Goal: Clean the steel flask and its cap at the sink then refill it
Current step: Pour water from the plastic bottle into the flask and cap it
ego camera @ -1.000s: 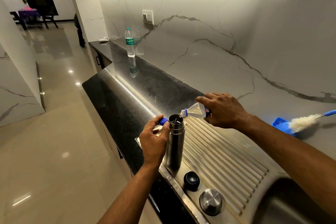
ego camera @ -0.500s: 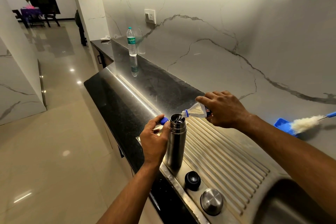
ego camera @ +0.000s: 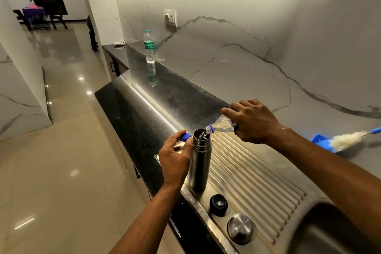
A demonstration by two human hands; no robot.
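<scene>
Right now the fingers (ego camera: 231,110) of the right hand (ego camera: 252,121) are curled round a small clear plastic water bottle (ego camera: 221,126), tipped so its neck rests at the rim of the steel flask (ego camera: 200,163), and water runs into the open mouth. The left hand (ego camera: 175,160) wraps the flask's upper body, while its thumb and forefinger also pinch the bottle's blue cap (ego camera: 186,136). The flask stands upright on the ribbed steel drainboard (ego camera: 253,177) of the sink, at its front left corner, close to the edge of the black worktop (ego camera: 144,113).

Several things could go wrong. The flask mouth is narrow, so a small drift of the bottle neck would send water down the outside and onto the drainboard. The ribs probably give an uneven footing; a loosened left grip could let the flask tip. The pinched blue cap could slip and fall to the floor. Pouring too long would overflow it, as the level inside is hard to see. The black inner stopper (ego camera: 218,204) and steel cup lid (ego camera: 240,228) lie just in front, not yet fitted.
</scene>
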